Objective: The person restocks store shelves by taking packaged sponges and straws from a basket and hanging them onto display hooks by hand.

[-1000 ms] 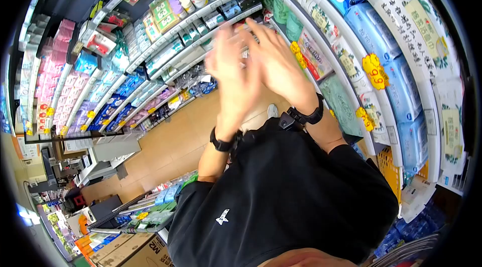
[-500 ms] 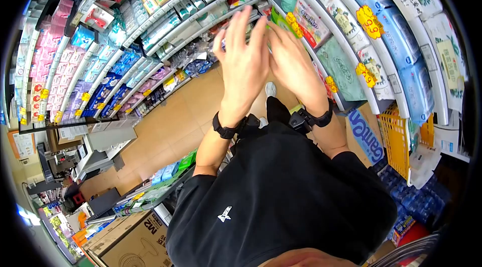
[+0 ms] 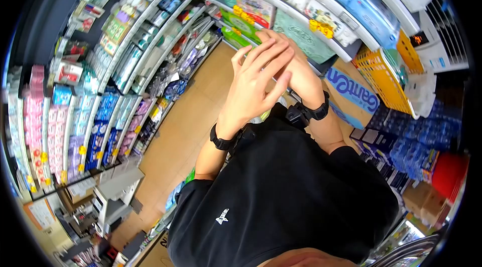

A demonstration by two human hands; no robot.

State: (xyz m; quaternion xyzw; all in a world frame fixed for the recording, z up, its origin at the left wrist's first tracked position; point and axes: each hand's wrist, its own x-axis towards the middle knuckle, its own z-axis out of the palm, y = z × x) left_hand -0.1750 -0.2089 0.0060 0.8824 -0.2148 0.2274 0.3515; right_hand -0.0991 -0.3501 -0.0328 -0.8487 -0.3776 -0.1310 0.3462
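My left hand point(image 3: 257, 80) is raised in front of my chest, its fingers stretched out and apart, holding nothing. My right hand point(image 3: 303, 72) is close beside it and partly behind its fingers. The visible fingers of my right hand look extended, with nothing seen in them. In this view the fingertips overlap; whether they touch I cannot tell. Each wrist wears a black strap, and a small black device point(image 3: 298, 115) sits on the right one. Beyond the hands are green packages point(image 3: 240, 25) and a pale green pack point(image 3: 301, 36) on a shelf.
Curved-looking shelves of packaged goods run along the left and top. At the right are a yellow basket point(image 3: 380, 78), a Ganten carton point(image 3: 351, 93) and shrink-wrapped bottles point(image 3: 419, 134). A tan floor point(image 3: 175, 116) lies between the shelves. A white counter point(image 3: 116, 186) is at lower left.
The view has turned, so the shelves and basket sit differently in it. My hands have come lower and nearer my body, and the left fingers now cross in front of the right hand.
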